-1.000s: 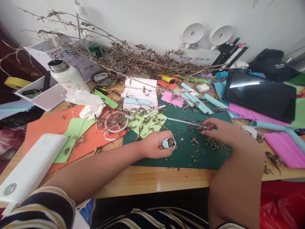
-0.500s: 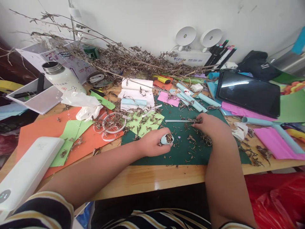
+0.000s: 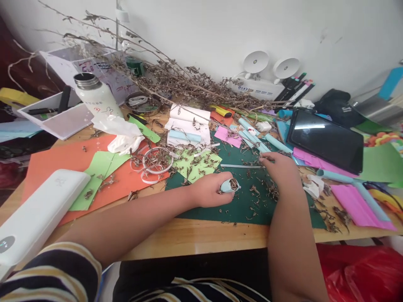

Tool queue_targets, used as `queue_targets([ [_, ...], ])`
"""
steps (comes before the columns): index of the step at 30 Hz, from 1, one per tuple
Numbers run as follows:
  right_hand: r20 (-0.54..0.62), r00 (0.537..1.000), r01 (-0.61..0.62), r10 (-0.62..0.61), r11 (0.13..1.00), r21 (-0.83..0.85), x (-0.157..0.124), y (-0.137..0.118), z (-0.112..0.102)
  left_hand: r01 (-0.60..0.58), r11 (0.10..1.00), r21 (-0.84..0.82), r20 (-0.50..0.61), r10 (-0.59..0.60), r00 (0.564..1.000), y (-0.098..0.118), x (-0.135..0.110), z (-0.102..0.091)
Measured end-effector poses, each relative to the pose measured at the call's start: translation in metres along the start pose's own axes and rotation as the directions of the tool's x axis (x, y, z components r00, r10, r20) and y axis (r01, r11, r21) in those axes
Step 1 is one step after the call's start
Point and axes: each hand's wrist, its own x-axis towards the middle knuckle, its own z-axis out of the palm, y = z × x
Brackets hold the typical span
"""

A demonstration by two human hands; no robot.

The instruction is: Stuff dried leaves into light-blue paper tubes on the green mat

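My left hand (image 3: 214,189) is wrapped round a light-blue paper tube (image 3: 227,186). The tube's open end faces right and upward, with crumbled dried leaves (image 3: 234,183) packed inside. My right hand (image 3: 281,167) is at the right part of a dark green mat (image 3: 201,206), thumb and fingertips pinched at a few dried leaves, which the fingers mostly hide. The right end of a thin white strip (image 3: 241,166) lies close to my right thumb. Loose leaf bits (image 3: 254,191) are scattered between the hands, and a small heap (image 3: 271,189) lies beside my right wrist.
Dried branches (image 3: 189,79) stretch along the wall. Behind the mat lie more light-blue tubes (image 3: 277,142) and a black tablet (image 3: 325,140). On the left are a white bottle (image 3: 100,100), a tape ring (image 3: 157,160), orange paper (image 3: 103,199) and a long white device (image 3: 44,218).
The camera view has shifted slightly. My right fingertips have drawn up a little from the leaves by the strip's end. My left hand keeps its grip on the filled tube.
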Motion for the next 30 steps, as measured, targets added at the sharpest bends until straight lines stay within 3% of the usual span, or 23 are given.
queue_targets([
  [2,-0.100,0.991,0.102,-0.084,0.977,0.188,-0.004,-0.015,-0.002,-0.003,1.000,-0.003,-0.003,0.003,1.000,0.000,0.000,-0.001],
  [3,-0.151,0.978,0.187,-0.142,0.921,0.342,-0.007,-0.023,-0.003,-0.006,1.000,-0.005,-0.003,0.006,1.000,0.000,0.000,-0.001],
  [4,-0.197,0.958,0.283,-0.210,0.813,0.509,-0.010,-0.033,-0.003,-0.012,1.000,-0.010,-0.004,0.012,1.000,-0.001,0.000,-0.002],
  [6,-0.253,0.892,0.420,-0.374,0.484,0.768,-0.017,-0.053,-0.003,-0.034,0.999,-0.024,-0.014,0.033,0.999,-0.003,0.000,-0.002],
  [9,-0.316,0.763,0.423,-0.564,0.065,0.904,-0.032,-0.077,0.000,-0.032,0.998,-0.057,-0.043,0.029,0.999,-0.006,0.001,-0.001],
  [12,-0.390,0.731,0.372,-0.560,-0.152,0.916,-0.044,-0.087,0.006,-0.035,0.993,-0.116,-0.047,0.029,0.998,-0.009,0.002,0.001],
  [14,-0.402,0.738,0.365,-0.543,-0.181,0.913,-0.049,-0.086,0.010,-0.076,0.984,-0.162,-0.050,0.069,0.996,-0.010,0.002,0.002],
  [17,-0.406,0.723,0.419,-0.559,-0.113,0.901,-0.049,-0.080,0.013,-0.088,0.976,-0.199,-0.047,0.080,0.996,-0.012,0.003,0.003],
  [20,-0.412,0.645,0.529,-0.644,-0.014,0.849,-0.045,-0.075,0.012,-0.051,0.978,-0.205,-0.037,0.044,0.998,-0.013,0.004,0.003],
  [23,-0.445,0.541,0.641,-0.714,0.007,0.767,-0.042,-0.073,0.006,-0.048,0.975,-0.217,-0.057,0.036,0.998,-0.012,0.005,0.002],
  [25,-0.449,0.505,0.688,-0.737,0.028,0.725,-0.042,-0.072,0.002,-0.053,0.971,-0.234,-0.054,0.042,0.998,-0.011,0.005,0.001],
  [30,-0.369,0.497,0.716,-0.786,0.131,0.685,-0.045,-0.067,-0.006,-0.022,0.978,-0.209,-0.054,0.011,0.998,-0.009,0.005,0.001],
])
